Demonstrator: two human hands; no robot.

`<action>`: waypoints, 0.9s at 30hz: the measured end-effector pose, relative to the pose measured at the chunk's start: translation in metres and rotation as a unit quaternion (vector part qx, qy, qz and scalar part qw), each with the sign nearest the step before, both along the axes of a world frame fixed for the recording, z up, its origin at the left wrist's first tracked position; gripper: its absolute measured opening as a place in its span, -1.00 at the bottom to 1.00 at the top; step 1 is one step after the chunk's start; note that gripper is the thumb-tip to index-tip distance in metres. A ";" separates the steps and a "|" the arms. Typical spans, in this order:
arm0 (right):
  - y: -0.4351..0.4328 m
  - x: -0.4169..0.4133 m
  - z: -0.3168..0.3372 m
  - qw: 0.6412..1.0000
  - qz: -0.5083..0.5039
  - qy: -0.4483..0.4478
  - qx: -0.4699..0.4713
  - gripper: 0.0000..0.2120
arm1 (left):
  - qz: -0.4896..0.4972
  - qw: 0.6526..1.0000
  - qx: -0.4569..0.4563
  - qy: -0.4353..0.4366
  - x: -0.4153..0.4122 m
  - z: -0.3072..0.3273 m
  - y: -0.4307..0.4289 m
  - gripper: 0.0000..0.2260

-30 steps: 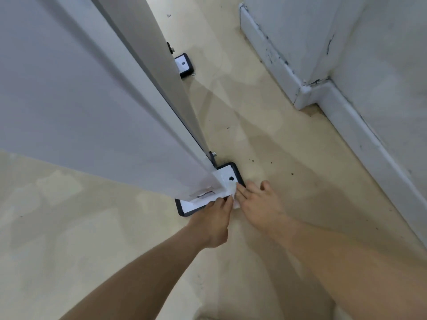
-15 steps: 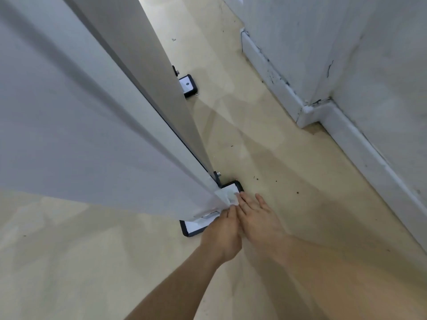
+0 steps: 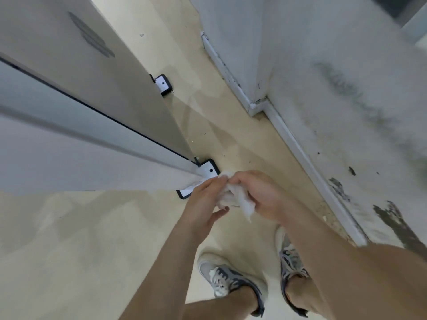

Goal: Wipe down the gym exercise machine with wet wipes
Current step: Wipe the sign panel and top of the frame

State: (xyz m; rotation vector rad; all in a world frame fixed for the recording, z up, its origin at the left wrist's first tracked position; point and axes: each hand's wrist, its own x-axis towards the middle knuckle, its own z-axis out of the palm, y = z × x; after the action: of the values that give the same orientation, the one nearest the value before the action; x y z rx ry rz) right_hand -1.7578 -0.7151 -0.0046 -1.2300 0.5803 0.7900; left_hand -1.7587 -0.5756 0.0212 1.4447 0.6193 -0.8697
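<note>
The machine's grey-white casing [image 3: 87,125] fills the upper left and runs down to a white foot plate with a black rim [image 3: 209,169] on the floor. A crumpled white wet wipe [image 3: 238,197] sits between both hands, raised clear of the foot plate. My left hand [image 3: 203,199] pinches the wipe's left side with its fingertips. My right hand [image 3: 258,192] curls round the wipe's right side, and a tail of the wipe hangs below it.
A second foot plate [image 3: 163,84] lies farther back along the casing. A scuffed white wall with a skirting board [image 3: 307,155] runs down the right, leaving a beige floor strip [image 3: 231,125] between. My two sneakers [image 3: 228,276] stand at the bottom.
Both hands have lifted off the foot plate and come up toward the camera, bunching the wipe between them. The view has pulled back and my feet have come into sight.
</note>
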 end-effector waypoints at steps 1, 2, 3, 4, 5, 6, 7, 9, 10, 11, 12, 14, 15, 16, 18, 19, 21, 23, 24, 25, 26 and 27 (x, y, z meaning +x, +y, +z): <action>-0.009 -0.005 0.029 1.000 -0.004 0.000 0.010 -0.82 | 0.009 0.999 -0.034 0.013 -0.006 0.024 -0.003 -0.84; -0.017 -0.009 0.055 1.000 -0.001 -0.010 0.007 -0.81 | 0.018 0.999 -0.048 0.007 -0.012 0.047 -0.007 -0.85; -0.023 -0.014 0.083 1.000 0.006 -0.027 -0.006 -0.82 | 0.038 0.998 -0.043 -0.013 -0.017 0.071 -0.014 -0.85; -0.028 -0.019 0.110 0.998 0.011 -0.049 -0.028 -0.83 | 0.076 0.996 -0.036 -0.037 -0.021 0.094 -0.021 -0.85; -0.033 -0.023 0.139 0.996 0.006 -0.068 -0.054 -0.82 | 0.120 0.991 -0.030 -0.055 -0.024 0.116 -0.025 -0.86; -0.037 -0.028 0.166 0.993 -0.013 -0.081 -0.085 -0.83 | 0.170 0.983 -0.040 -0.062 -0.026 0.138 -0.028 -0.85; -0.041 -0.033 0.191 0.989 -0.042 -0.084 -0.111 -0.88 | 0.211 0.973 -0.073 -0.061 -0.027 0.162 -0.030 -0.77; -0.046 -0.043 0.241 0.985 -0.080 -0.079 -0.132 -0.91 | 0.253 0.952 -0.170 -0.037 -0.030 0.216 -0.031 -0.55; -0.048 -0.048 0.265 0.985 -0.084 -0.076 -0.133 -0.92 | 0.254 0.943 -0.213 -0.018 -0.033 0.243 -0.032 -0.51; -0.048 -0.053 0.287 0.984 -0.087 -0.074 -0.137 -0.92 | 0.246 0.938 -0.242 0.004 -0.037 0.270 -0.033 -0.51; -0.046 -0.056 0.307 0.983 -0.090 -0.073 -0.141 -0.91 | 0.239 0.933 -0.268 0.024 -0.042 0.296 -0.034 -0.52; -0.040 -0.060 0.344 0.979 -0.100 -0.078 -0.159 -0.90 | 0.246 0.920 -0.302 0.039 -0.053 0.342 -0.037 -0.55; -0.036 -0.061 0.358 0.977 -0.109 -0.083 -0.162 -0.89 | 0.253 0.917 -0.306 0.031 -0.058 0.358 -0.037 -0.56; -0.033 -0.061 0.372 0.976 -0.124 -0.083 -0.156 -0.89 | 0.255 0.919 -0.299 0.017 -0.062 0.372 -0.036 -0.56; -0.029 -0.061 0.398 0.982 -0.138 -0.059 -0.117 -0.87 | 0.266 0.930 -0.253 -0.023 -0.072 0.399 -0.031 -0.54; -0.030 -0.059 0.409 0.985 -0.131 -0.043 -0.101 -0.85 | 0.276 0.936 -0.210 -0.052 -0.076 0.406 -0.027 -0.55; -0.031 -0.059 0.432 0.991 -0.113 -0.019 -0.064 -0.73 | 0.303 0.940 -0.102 -0.120 -0.093 0.424 -0.014 -0.72; -0.024 -0.060 0.457 0.996 -0.082 -0.025 -0.034 -0.63 | 0.322 0.930 0.001 -0.176 -0.116 0.447 0.003 -0.87; -0.020 -0.062 0.469 0.997 -0.054 -0.036 -0.036 -0.62 | 0.325 0.923 0.052 -0.201 -0.128 0.458 0.010 -0.90; -0.014 -0.065 0.484 0.998 -0.012 -0.052 -0.045 -0.60 | 0.326 0.912 0.105 -0.225 -0.140 0.467 0.017 -0.91; -0.008 -0.069 0.498 0.995 0.042 -0.071 -0.050 -0.55 | 0.317 0.902 0.157 -0.249 -0.150 0.476 0.024 -0.92; -0.001 -0.072 0.512 0.988 0.109 -0.094 -0.046 -0.49 | 0.302 0.892 0.203 -0.267 -0.159 0.485 0.032 -0.93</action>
State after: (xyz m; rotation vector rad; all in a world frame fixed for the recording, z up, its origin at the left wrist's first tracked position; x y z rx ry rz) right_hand -1.8299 -0.7162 0.5075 -1.4524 0.3338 0.8260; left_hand -1.9180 -0.5440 0.5067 1.6296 0.7853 0.1688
